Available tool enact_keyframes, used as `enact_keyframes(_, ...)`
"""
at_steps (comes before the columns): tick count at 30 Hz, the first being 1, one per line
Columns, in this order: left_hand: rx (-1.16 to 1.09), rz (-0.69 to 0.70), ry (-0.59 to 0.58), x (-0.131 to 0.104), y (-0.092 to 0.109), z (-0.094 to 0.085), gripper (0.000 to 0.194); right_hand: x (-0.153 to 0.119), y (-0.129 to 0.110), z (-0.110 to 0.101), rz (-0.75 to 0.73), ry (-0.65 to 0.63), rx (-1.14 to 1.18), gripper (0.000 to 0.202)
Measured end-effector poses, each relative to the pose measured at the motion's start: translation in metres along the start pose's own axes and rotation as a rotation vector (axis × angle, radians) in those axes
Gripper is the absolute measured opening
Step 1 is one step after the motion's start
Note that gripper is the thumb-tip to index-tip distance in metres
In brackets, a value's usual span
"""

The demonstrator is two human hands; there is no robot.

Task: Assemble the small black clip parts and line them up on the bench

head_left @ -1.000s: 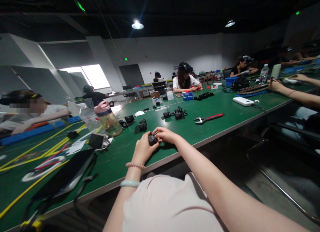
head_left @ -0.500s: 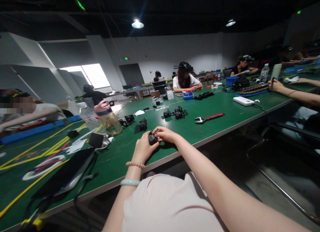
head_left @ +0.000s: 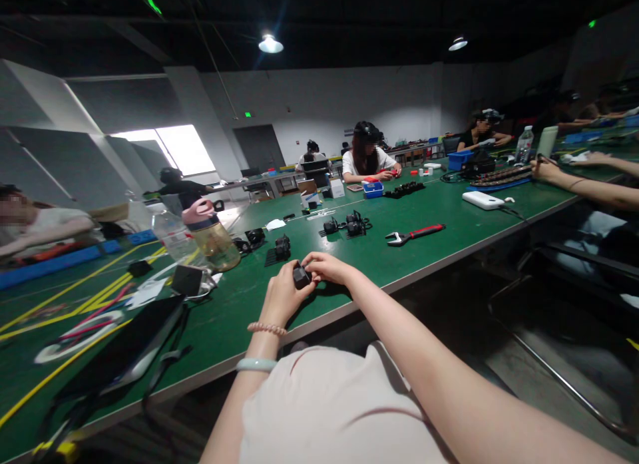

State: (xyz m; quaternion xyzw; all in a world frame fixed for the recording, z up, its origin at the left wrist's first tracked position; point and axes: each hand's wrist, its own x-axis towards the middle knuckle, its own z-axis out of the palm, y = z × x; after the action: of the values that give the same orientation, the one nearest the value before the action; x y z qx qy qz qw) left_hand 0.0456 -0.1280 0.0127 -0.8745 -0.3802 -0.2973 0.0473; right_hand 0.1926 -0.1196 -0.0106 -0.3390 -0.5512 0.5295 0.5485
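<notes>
A small black block-shaped part (head_left: 301,276) is held between my hands just above the near edge of the green table (head_left: 359,277). My left hand (head_left: 283,293) wraps round it from the left, with a beaded bracelet and a pale bangle on that wrist. From the right, the fingers of my right hand (head_left: 324,267) are pinched against the part's side; the fingertips are partly hidden. Just beyond my left hand stands a similar black part (head_left: 281,247) with a comb-like strip. More such black parts (head_left: 354,223) sit farther back.
An adjustable wrench (head_left: 415,235) with red-black handles lies to the right, with a white power bank (head_left: 482,200) beyond. On the left are a pink-lidded bottle (head_left: 212,237), a clear bottle (head_left: 174,234) and a black tablet-like device (head_left: 120,344). Co-workers (head_left: 367,158) sit around the table.
The view has shifted slightly, so the table's things appear a little farther left. Both hands keep hold of the black part. A co-worker at far left has leaned back.
</notes>
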Motion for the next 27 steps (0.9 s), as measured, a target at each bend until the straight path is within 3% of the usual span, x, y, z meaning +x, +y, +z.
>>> enact_keyframes(27, 0.002, 0.009, -0.001, -0.0002, 0.0016, 0.0007, 0.057, 0.0025, 0.0026, -0.0005, 0.015, 0.003, -0.008, 0.012)
